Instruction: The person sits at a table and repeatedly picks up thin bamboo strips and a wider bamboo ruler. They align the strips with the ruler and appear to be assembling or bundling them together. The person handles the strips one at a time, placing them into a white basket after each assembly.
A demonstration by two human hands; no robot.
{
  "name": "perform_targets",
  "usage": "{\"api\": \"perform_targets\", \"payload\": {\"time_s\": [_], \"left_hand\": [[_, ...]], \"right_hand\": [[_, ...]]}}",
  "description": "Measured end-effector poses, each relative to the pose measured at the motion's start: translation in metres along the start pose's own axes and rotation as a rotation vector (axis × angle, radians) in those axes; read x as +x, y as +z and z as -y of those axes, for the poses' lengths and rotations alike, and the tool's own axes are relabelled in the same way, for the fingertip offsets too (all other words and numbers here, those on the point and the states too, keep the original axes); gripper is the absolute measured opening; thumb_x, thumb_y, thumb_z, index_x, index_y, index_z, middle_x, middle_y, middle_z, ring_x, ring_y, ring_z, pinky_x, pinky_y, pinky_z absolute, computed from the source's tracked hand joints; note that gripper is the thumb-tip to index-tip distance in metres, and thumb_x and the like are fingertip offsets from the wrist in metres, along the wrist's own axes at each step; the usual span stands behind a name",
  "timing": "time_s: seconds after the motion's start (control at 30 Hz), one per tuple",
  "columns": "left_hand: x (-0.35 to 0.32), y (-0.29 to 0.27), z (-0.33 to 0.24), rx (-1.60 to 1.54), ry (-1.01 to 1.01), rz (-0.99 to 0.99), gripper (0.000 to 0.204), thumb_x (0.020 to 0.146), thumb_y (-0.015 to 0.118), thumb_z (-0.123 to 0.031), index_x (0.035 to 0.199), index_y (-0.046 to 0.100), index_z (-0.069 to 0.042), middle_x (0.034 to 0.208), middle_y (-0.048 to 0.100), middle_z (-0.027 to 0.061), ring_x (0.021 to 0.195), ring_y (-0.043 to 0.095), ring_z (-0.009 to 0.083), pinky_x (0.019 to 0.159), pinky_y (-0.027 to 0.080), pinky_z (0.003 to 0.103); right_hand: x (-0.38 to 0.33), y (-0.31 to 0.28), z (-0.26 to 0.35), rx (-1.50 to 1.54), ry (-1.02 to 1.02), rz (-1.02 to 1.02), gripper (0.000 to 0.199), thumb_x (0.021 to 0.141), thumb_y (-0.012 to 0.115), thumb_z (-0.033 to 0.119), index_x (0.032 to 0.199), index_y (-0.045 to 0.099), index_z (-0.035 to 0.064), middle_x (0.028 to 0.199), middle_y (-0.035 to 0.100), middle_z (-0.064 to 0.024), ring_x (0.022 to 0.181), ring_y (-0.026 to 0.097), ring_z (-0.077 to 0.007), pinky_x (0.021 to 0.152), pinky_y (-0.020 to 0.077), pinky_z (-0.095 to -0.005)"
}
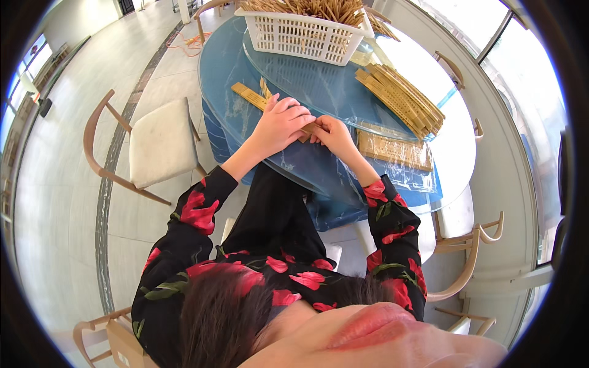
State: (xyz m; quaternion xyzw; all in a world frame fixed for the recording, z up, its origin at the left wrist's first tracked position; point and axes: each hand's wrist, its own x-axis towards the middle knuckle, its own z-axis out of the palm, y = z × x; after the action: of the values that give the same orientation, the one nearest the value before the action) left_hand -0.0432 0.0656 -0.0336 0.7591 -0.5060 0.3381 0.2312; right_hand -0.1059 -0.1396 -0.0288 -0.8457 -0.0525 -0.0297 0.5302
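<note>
On blue table [319,165], left hand [279,126], right hand [334,135] pinch wooden strip [308,130].

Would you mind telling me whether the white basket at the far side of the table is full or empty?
Full: the white basket is heaped with thin wooden sticks that rise above its rim.

Clear wrapper: I see a transparent plastic bag [399,156] lying flat on the blue table, right of the hands, holding a tan slab of sticks.
Loose packs: tan, paper-sleeved stick bundles [402,98] fan out behind it.
Screens, signs: I spot none.
</note>
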Motion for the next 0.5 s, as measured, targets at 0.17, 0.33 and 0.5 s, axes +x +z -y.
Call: {"api": "perform_targets", "payload": {"time_s": [0.17,0.33,0.5], "left_hand": [[-0.002,0.004,0.001,0.095,0.086,0.005,0.036,0.083,0.076,-0.02,0.119,0.073,-0.022,0.107,0.065,-0.0066,0.116,0.057,0.0172,0.117,0.03,0.055],[0.016,0.011,0.008,0.071,0.253,-0.009,0.029,0.087,0.068,-0.014,0.116,0.072,-0.011,0.1,0.064,-0.0018,0.097,0.062,0.0161,0.11,0.043,0.055],[0.039,0.032,0.027,0.053,0.413,0.03,0.033,0.088,0.065,-0.014,0.121,0.069,-0.009,0.101,0.064,-0.0005,0.095,0.063,0.0171,0.099,0.049,0.039]], "right_hand": [[-0.007,-0.003,-0.001,0.029,0.041,-0.001,0.019,0.099,0.068,0.018,0.095,0.068,-0.0011,0.076,0.071,-0.0064,0.068,0.067,-0.0104,0.062,0.0491,-0.0259],[-0.011,-0.005,-0.004,0.114,0.073,-0.107,0.015,0.098,0.066,0.014,0.091,0.063,0.0005,0.074,0.069,-0.0054,0.065,0.064,-0.0092,0.059,0.0473,-0.0253],[-0.013,-0.013,0.003,0.351,0.22,-0.201,0.011,0.099,0.061,0.015,0.094,0.063,0.0044,0.077,0.067,-0.0035,0.066,0.058,-0.0063,0.06,0.0438,-0.0223]]}}
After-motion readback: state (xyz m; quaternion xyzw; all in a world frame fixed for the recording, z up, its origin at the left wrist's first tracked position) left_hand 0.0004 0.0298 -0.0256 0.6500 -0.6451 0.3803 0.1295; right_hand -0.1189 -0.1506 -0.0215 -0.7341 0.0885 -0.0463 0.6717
